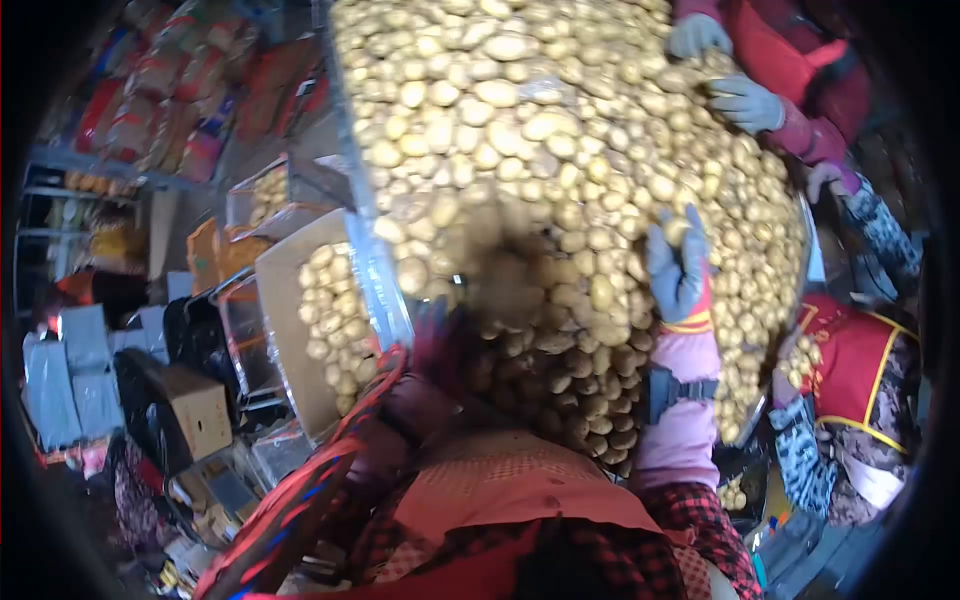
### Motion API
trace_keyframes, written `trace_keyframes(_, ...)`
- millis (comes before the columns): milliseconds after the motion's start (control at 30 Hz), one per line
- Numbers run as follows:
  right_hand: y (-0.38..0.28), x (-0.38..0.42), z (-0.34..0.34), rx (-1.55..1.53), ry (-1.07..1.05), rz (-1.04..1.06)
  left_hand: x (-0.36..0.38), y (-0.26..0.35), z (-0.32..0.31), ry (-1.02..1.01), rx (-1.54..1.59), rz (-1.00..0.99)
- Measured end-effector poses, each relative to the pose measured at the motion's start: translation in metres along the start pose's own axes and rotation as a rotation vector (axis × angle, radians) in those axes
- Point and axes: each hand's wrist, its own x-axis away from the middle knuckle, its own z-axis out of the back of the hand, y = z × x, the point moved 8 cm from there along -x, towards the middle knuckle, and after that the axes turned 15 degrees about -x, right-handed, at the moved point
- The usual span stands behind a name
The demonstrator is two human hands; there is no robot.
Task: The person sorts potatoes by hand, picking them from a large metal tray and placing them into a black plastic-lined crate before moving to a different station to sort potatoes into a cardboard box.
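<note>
A large heap of potatoes [560, 190] fills the sorting table in front of me. My right hand [680, 275], in a grey-blue glove, is palm up over the heap. Its thumb and fingers are around one potato [676, 232]. My left hand [440, 325] is smeared by motion and lies in shadow near the table's metal edge [382, 285]; its fingers cannot be made out. A dark blurred patch covers the potatoes just right of that hand.
A carton of potatoes [332, 320] stands against the table's left side. Two gloved hands of a co-worker [745, 103] rest on the heap at the upper right. Another person in a red vest [850, 365] is at the right. Filled sacks [165, 80] are stacked at the upper left.
</note>
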Motion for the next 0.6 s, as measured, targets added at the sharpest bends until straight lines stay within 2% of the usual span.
trace_keyframes(33, 0.006, -0.013, 0.03, -0.247, -0.221, -0.123, 0.001, 0.006, -0.001, -0.004, 0.008, -0.003)
trace_keyframes(67, 0.019, -0.011, 0.0, -0.389, -0.479, -0.27, 0.005, 0.006, 0.005, -0.007, 0.007, 0.011)
trace_keyframes(133, 0.04, -0.012, 0.004, 0.465, -0.201, 0.135, 0.008, 0.011, 0.013, -0.012, 0.038, 0.038)
trace_keyframes(200, 0.053, -0.009, -0.055, 0.202, -0.136, -0.123, 0.006, 0.015, 0.018, -0.015, 0.062, 0.053)
trace_keyframes(233, 0.04, 0.001, -0.125, 0.102, -0.159, -0.106, 0.005, 0.016, 0.019, -0.017, 0.066, 0.06)
trace_keyframes(267, -0.014, 0.009, -0.174, 0.665, -0.347, 0.567, 0.005, 0.016, 0.02, -0.024, 0.069, 0.073)
trace_keyframes(300, -0.026, 0.021, -0.198, 0.742, -0.375, 0.73, 0.005, 0.015, 0.02, -0.032, 0.07, 0.083)
trace_keyframes(333, -0.021, 0.031, -0.225, 0.78, -0.447, 0.755, 0.006, 0.013, 0.021, -0.034, 0.07, 0.091)
trace_keyframes(367, 0.001, 0.039, -0.243, 0.846, -0.543, 0.713, 0.005, 0.011, 0.021, -0.036, 0.069, 0.099)
trace_keyframes(433, 0.085, 0.053, -0.262, 1.039, -0.813, 0.491, 0.008, 0.012, 0.02, -0.044, 0.07, 0.107)
trace_keyframes(500, 0.177, 0.074, -0.249, 1.198, -1.005, 0.254, 0.008, 0.011, 0.018, -0.047, 0.068, 0.105)
trace_keyframes(600, 0.221, 0.109, -0.215, 1.193, -1.024, 0.087, 0.009, 0.01, 0.013, -0.047, 0.075, 0.104)
